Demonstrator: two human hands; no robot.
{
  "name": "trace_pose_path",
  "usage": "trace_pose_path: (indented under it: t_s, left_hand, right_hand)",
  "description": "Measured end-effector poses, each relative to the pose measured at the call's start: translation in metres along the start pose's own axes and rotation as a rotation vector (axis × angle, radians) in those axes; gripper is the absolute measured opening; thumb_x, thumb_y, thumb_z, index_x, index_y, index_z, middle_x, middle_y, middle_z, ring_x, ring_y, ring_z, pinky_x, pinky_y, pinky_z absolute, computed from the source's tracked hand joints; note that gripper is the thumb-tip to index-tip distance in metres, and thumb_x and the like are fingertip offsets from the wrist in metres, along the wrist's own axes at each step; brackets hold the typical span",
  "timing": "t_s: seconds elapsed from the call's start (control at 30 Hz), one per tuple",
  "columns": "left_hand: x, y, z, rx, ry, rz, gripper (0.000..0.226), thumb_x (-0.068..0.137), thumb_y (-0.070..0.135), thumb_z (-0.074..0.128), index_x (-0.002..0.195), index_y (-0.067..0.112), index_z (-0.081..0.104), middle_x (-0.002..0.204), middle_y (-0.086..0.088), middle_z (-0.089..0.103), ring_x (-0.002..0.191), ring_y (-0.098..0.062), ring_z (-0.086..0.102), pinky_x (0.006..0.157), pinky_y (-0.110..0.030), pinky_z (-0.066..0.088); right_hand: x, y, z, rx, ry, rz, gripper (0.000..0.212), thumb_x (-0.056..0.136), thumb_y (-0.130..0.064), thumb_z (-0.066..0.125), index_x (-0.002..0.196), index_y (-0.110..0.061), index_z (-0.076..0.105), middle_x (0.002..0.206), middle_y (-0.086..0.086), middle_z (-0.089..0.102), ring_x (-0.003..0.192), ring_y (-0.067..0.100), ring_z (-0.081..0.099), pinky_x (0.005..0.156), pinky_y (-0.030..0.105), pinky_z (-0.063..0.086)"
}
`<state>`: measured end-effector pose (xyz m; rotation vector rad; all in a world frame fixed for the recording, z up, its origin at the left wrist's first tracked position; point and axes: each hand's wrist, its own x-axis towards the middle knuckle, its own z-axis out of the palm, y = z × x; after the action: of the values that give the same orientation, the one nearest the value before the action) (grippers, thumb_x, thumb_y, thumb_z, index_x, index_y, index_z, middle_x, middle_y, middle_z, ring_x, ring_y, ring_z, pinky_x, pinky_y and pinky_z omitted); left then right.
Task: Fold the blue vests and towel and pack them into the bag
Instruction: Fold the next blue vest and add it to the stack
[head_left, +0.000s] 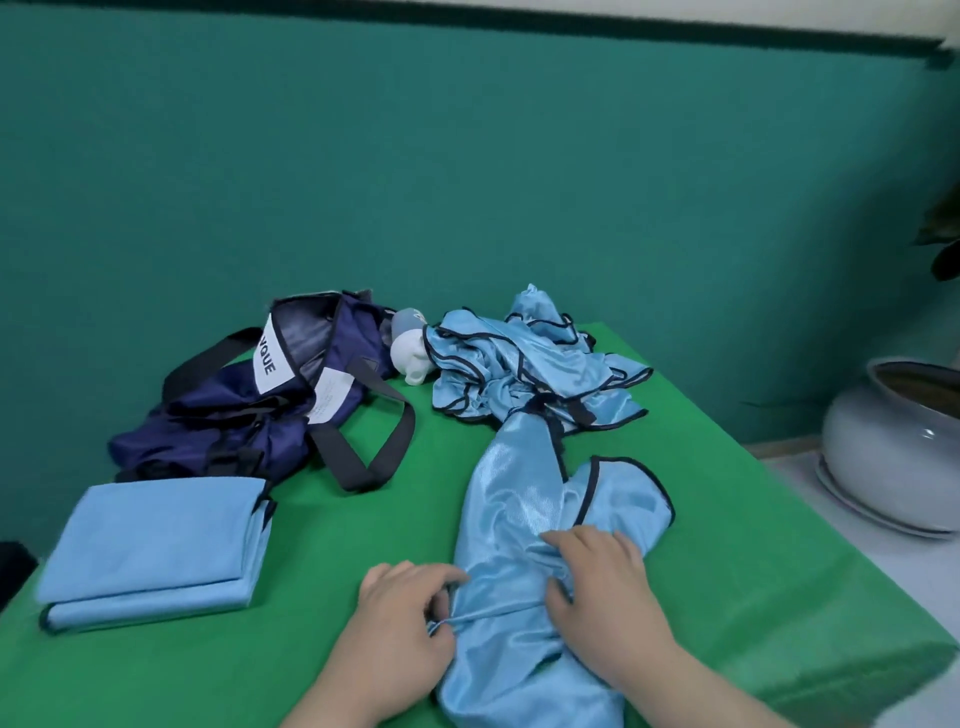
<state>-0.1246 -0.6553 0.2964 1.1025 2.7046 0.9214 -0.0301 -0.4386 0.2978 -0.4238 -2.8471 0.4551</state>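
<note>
Head view: left hand (400, 618) pinches the blue vest (509, 519) at its hem, right hand (602, 587) grips its bunched middle

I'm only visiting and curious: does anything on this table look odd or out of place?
A small white and grey thing lies between the bag and the crumpled heap of vests; what it is I cannot tell. The towel is neatly folded.

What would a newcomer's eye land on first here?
First, the shiny light-blue satin vest with dark trim at near centre, bunched on the green table cloth, where the left hand pinches its edge and the right hand grips its folds. Behind it lies a crumpled heap of matching vests; to the left sit a folded light-blue towel and a navy fabric bag with black straps.
</note>
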Motion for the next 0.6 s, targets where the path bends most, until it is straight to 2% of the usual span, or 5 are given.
trace_pose_path:
  t_s: [0.17,0.3,0.37,0.47,0.6]
  left_hand:
    - [-0.054,0.009,-0.008,-0.120,0.071,-0.050,0.029,0.073,0.054,0.053,0.102,0.053,0.060,0.090,0.017,0.062,0.094,0.002,0.047,0.092,-0.010,0.029]
    - [-0.070,0.017,-0.012,-0.118,0.170,-0.138,0.022,0.081,0.042,0.065,0.099,0.053,0.059,0.081,0.013,0.061,0.092,0.001,0.048,0.093,-0.023,0.035]
    - [-0.072,0.021,-0.013,-0.119,0.191,-0.177,0.019,0.077,0.045,0.062,0.094,0.052,0.059,0.083,0.017,0.062,0.091,0.001,0.053,0.096,-0.031,0.038]
    - [-0.069,0.022,-0.014,-0.151,0.204,-0.244,0.017,0.075,0.047,0.059,0.091,0.053,0.059,0.089,0.023,0.061,0.086,-0.001,0.057,0.094,-0.040,0.046]
    - [-0.061,0.022,-0.011,-0.129,0.228,-0.276,0.021,0.087,0.038,0.066,0.101,0.050,0.055,0.083,0.018,0.062,0.079,0.000,0.057,0.095,-0.039,0.046]
  right_hand:
    - [-0.047,-0.019,-0.007,0.058,-0.069,-0.070,0.048,0.094,-0.041,0.046,0.142,-0.041,0.043,0.124,-0.025,0.044,0.124,-0.001,0.038,0.123,0.033,0.004]
    - [-0.071,-0.020,-0.011,0.086,-0.072,-0.128,0.054,0.090,-0.053,0.035,0.143,-0.041,0.042,0.123,-0.029,0.042,0.124,-0.005,0.036,0.123,0.036,0.006]
    - [-0.074,-0.017,-0.013,0.142,-0.017,-0.129,0.061,0.087,-0.058,0.029,0.141,-0.038,0.046,0.124,-0.028,0.046,0.120,-0.007,0.035,0.121,0.035,0.011]
    - [-0.073,-0.016,-0.018,0.245,0.107,-0.062,0.048,0.091,-0.051,0.041,0.134,-0.035,0.055,0.121,-0.025,0.051,0.116,-0.007,0.037,0.113,0.028,0.020]
    - [-0.063,-0.016,-0.018,0.260,0.160,0.014,0.034,0.097,-0.037,0.053,0.131,-0.035,0.057,0.121,-0.023,0.049,0.119,0.001,0.038,0.108,0.026,0.021]
